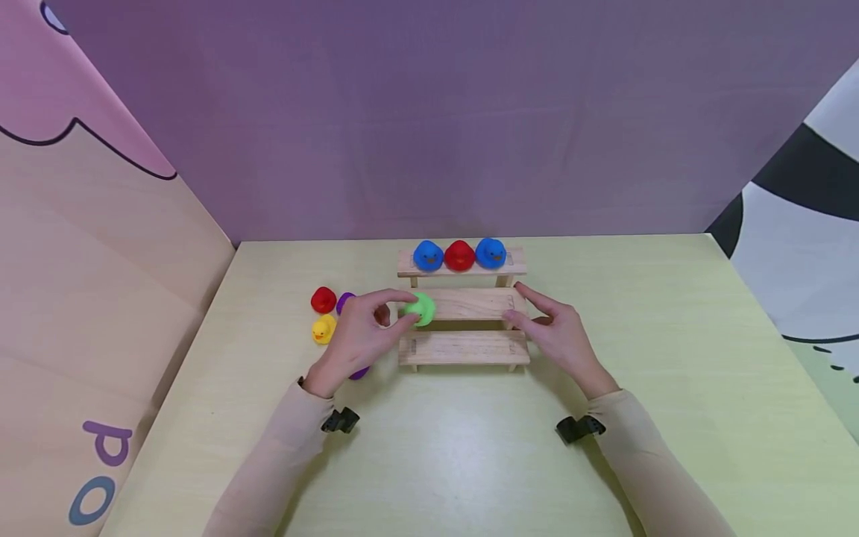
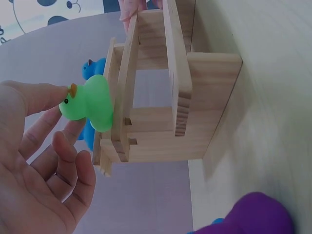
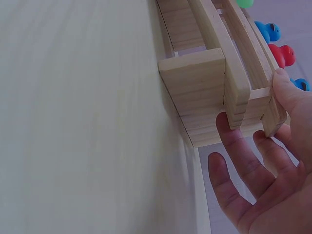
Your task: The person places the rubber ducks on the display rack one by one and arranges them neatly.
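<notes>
A three-step wooden stand [image 1: 468,348] is on the table, with blue, red and blue rubber ducks [image 1: 459,256] in a row on its top step. My left hand [image 1: 362,328] pinches a green rubber duck [image 1: 422,309] between thumb and fingers. In the left wrist view this green duck [image 2: 100,105] has its base right at the middle step, near the left end. At the opposite end, my right hand [image 1: 562,337] grips the middle step. The right wrist view has the thumb [image 3: 287,90] on its upper side and fingers around the end.
Left of the stand lie a red duck [image 1: 323,300], a yellow duck [image 1: 323,329] and purple ducks [image 1: 345,301] partly hidden by my left hand. A purple fabric wall [image 1: 470,119] rises behind the table [image 1: 456,462], with printed panels on both sides.
</notes>
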{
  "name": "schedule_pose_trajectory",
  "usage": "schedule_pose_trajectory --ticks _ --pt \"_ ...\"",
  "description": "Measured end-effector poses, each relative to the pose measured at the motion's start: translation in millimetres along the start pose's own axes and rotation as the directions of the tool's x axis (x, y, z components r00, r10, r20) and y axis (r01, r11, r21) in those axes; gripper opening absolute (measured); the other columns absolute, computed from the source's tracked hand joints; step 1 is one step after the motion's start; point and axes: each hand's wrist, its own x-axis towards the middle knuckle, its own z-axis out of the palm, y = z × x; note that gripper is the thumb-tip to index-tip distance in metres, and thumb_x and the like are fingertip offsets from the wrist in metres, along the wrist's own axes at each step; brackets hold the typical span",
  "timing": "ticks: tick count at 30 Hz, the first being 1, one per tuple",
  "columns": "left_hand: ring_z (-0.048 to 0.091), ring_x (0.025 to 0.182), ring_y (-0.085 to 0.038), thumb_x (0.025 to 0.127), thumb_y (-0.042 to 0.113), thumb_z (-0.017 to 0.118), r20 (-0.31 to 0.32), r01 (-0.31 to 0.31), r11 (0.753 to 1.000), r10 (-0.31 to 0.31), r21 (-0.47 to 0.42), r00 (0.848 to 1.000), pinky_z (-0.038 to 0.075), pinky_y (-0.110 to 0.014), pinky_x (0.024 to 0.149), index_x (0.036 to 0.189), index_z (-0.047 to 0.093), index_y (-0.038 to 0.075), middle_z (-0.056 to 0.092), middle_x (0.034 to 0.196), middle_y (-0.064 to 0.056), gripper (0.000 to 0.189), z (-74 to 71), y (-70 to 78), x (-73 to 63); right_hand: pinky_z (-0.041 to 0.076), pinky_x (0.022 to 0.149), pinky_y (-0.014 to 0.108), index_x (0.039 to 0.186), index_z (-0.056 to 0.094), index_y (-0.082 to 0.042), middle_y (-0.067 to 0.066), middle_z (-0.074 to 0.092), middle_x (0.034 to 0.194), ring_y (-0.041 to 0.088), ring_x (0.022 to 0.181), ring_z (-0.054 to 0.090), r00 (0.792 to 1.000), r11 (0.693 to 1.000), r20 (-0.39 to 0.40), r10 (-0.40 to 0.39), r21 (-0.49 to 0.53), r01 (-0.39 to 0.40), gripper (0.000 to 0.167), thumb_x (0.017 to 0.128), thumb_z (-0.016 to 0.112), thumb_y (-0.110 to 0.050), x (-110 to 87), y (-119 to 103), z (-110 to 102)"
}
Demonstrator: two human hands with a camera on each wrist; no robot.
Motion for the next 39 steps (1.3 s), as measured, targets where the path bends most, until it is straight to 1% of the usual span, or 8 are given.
schedule_pose_trajectory --ticks 3,6,13,21,23,27,32,39 --pt "0.056 0.071 -0.020 0.094 0.025 0.083 -0.006 -0.007 1.000 0.007 0.003 1.000 0.042 -0.027 0.059 0.117 0.081 0.022 0.060 0.071 -0.007 0.024 1.5 1.3 1.3 0.048 0.056 0.024 0.158 0.053 -0.023 0.011 0.046 0.167 0.030 0.095 0.080 1.000 1.000 -0.002 0.001 -0.006 -0.001 0.066 0.100 0.076 -0.040 0.3 -1.0 0.2" --pt "0.056 0.071 -0.019 0.093 0.024 0.084 -0.010 -0.014 1.000 0.014 0.007 1.000 0.043 -0.027 0.059 0.118 0.081 0.022 0.062 0.072 -0.005 0.025 2.9 3.6 2.2 0.048 0.056 0.024 0.158 0.053 -0.023 0.011 0.045 0.167 0.034 0.097 0.080 1.000 1.000 -0.005 0.004 -0.015 -0.004 0.066 0.100 0.076 -0.041 0.5 -1.2 0.2" --pt "0.058 0.072 -0.017 0.094 0.025 0.083 0.000 -0.008 1.000 0.008 0.004 1.000 0.045 -0.026 0.062 0.120 0.081 0.020 0.066 0.076 -0.005 0.027 7.9 7.4 4.7 0.050 0.058 0.023 0.158 0.054 -0.021 0.012 0.047 0.166 0.031 0.094 0.080 1.000 1.000 -0.008 -0.005 -0.015 0.004 0.065 0.100 0.077 -0.039 0.6 -0.2 0.2" --pt "0.059 0.069 -0.018 0.095 0.024 0.082 0.002 -0.006 0.999 0.006 -0.037 1.000 0.045 -0.026 0.059 0.119 0.081 0.020 0.065 0.073 -0.002 0.024 15.0 12.5 9.6 0.046 0.055 0.024 0.158 0.054 -0.021 0.011 0.046 0.167 0.011 0.084 0.079 1.000 1.000 -0.006 -0.002 -0.012 0.002 0.065 0.099 0.077 -0.040 0.8 -0.3 -0.6" --pt "0.058 0.068 -0.019 0.095 0.023 0.082 0.002 -0.013 0.999 0.013 -0.045 1.000 0.044 -0.026 0.059 0.118 0.081 0.018 0.063 0.072 -0.002 0.024 17.2 13.7 10.9 0.045 0.054 0.024 0.158 0.054 -0.021 0.011 0.046 0.167 0.010 0.084 0.079 1.000 1.000 -0.004 -0.002 -0.006 0.002 0.065 0.099 0.077 -0.039 0.7 -0.4 -0.9" --pt "0.055 0.067 -0.018 0.095 0.023 0.082 0.009 -0.025 0.999 0.025 -0.046 1.000 0.042 -0.026 0.059 0.119 0.081 0.018 0.059 0.069 -0.001 0.025 21.5 14.4 13.8 0.044 0.052 0.024 0.158 0.054 -0.021 0.011 0.046 0.167 0.020 0.088 0.080 1.000 1.000 -0.005 -0.001 -0.012 0.001 0.065 0.099 0.077 -0.040 0.5 -1.0 -1.1" --pt "0.053 0.066 -0.018 0.095 0.024 0.081 0.024 -0.020 0.999 0.021 -0.041 0.999 0.040 -0.026 0.058 0.121 0.081 0.019 0.055 0.067 -0.001 0.026 26.5 14.9 16.7 0.047 0.055 0.024 0.158 0.053 -0.021 0.012 0.046 0.167 0.034 0.095 0.080 1.000 1.000 -0.007 0.000 -0.023 0.000 0.066 0.100 0.076 -0.041 0.9 -0.4 -0.7" --pt "0.052 0.064 -0.019 0.096 0.023 0.081 0.035 -0.017 0.999 0.019 -0.050 0.999 0.037 -0.026 0.056 0.122 0.081 0.020 0.053 0.067 -0.001 0.026 34.4 18.1 20.6 0.048 0.056 0.024 0.158 0.053 -0.022 0.011 0.047 0.166 0.027 0.092 0.081 1.000 1.000 -0.005 0.004 -0.018 -0.004 0.066 0.099 0.076 -0.042 -0.1 -1.1 -0.3"
